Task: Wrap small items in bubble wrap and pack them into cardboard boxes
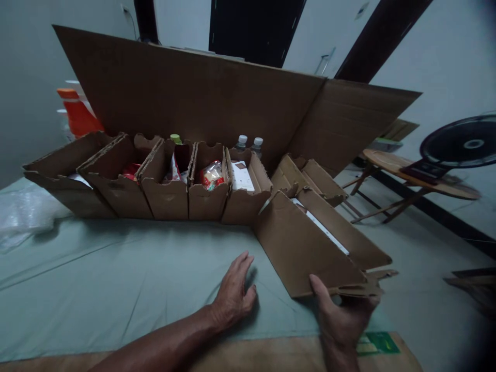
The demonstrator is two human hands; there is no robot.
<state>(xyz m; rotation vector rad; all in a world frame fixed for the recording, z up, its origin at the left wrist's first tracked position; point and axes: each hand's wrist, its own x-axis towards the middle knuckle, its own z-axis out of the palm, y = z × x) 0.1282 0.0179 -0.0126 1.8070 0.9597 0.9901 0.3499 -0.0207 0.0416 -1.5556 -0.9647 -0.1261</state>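
My right hand (343, 318) grips the near end of a cardboard box (310, 248), thumb on its left side; the other fingers are mostly hidden behind it. White flat packs (323, 230) show inside this box, which sits at an angle at the table's right. Over the cloth to its left is my left hand (234, 294), empty, its fingers stretched out and thumb apart. Beyond it stands a row of open cardboard bins. One holds a white box (242, 175), another a clear and red packet (212, 174), and a third a red packet (130, 171).
A tall cardboard panel (194, 88) stands behind the bins. Bottles with white caps (242, 139) poke up there. Bubble wrap (29, 212) and an orange bottle (77, 113) are at the left. A fan (461, 142) rests on a wooden table (391, 159) at the right.
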